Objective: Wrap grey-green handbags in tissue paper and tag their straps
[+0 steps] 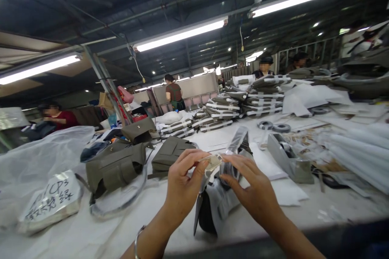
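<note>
My left hand is closed, pinching a small pale flat piece between thumb and fingertips. Close by, my right hand has its thumb and fingers closed round a grey strap that looks wrapped in clear film. Its index fingertip reaches the edge of the pale piece. Below both hands a dark bag part with shiny film over it stands on the table, partly hidden by my wrists. To the left lie an olive bag and another folded olive bag.
At the right stand a grey tape dispenser and black-handled scissors. Tape rolls lie behind it. Stacked wrapped olive pieces fill the back. A marked white bundle sits at left. Co-workers are in the distance.
</note>
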{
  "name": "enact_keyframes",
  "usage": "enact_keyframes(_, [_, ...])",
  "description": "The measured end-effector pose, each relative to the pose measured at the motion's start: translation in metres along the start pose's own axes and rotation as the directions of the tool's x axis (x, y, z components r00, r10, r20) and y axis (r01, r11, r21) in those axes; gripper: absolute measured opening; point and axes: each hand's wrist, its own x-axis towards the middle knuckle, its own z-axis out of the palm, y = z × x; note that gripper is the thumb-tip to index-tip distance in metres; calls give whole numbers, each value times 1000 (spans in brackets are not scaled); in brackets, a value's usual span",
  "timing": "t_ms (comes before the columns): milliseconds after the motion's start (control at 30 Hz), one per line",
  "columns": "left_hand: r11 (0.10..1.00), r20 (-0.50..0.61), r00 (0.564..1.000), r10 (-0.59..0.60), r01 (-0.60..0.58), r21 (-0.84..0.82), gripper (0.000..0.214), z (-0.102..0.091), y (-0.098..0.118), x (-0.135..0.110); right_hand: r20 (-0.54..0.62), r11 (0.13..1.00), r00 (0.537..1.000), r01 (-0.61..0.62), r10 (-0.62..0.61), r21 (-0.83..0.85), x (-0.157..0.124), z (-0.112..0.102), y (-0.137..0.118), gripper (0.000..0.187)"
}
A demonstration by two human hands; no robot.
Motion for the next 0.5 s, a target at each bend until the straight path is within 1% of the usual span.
enact_keyframes(67, [987, -5, 992, 125, -123, 106, 16, -5, 8, -7, 22, 996, 999, 43, -41, -74, 3, 4, 2, 35])
enact_keyframes(100, [969, 6, 980, 200, -198, 149, 18, -7, 13, -11, 38, 993, 998, 52, -48, -101, 5, 5, 4, 37])
enact_keyframes(167, [916, 69, 937, 342, -349, 197, 23, -11, 22, -20, 87, 989, 993, 87, -76, -124, 10, 7, 7, 36])
enact_keyframes(233, [858, 176, 878, 446, -475, 194, 26, -13, 29, -28, 144, 982, 981, 146, -128, -122, 16, 5, 10, 35])
enact_keyframes(300, [793, 277, 803, 528, -583, 178, 23, -13, 31, -37, 186, 970, 966, 205, -180, -128, 23, 1, 14, 32])
enact_keyframes(367, [722, 349, 731, 587, -667, 183, 18, -11, 25, -48, 179, 956, 958, 253, -226, -148, 31, -4, 17, 29])
enact_keyframes(400, [692, 370, 705, 605, -696, 192, 16, -10, 20, -53, 163, 949, 956, 271, -245, -161, 35, -7, 18, 28])
enact_keyframes(433, [684, 383, 699, 604, -701, 202, 15, -9, 14, -59, 146, 943, 954, 285, -261, -174, 39, -9, 19, 27])
enact_keyframes(467, [698, 395, 711, 582, -686, 206, 15, -9, 8, -64, 135, 937, 952, 296, -274, -184, 42, -10, 19, 26])
enact_keyframes(500, [732, 407, 732, 547, -654, 192, 16, -9, 2, -68, 132, 932, 949, 307, -286, -191, 45, -11, 18, 26])
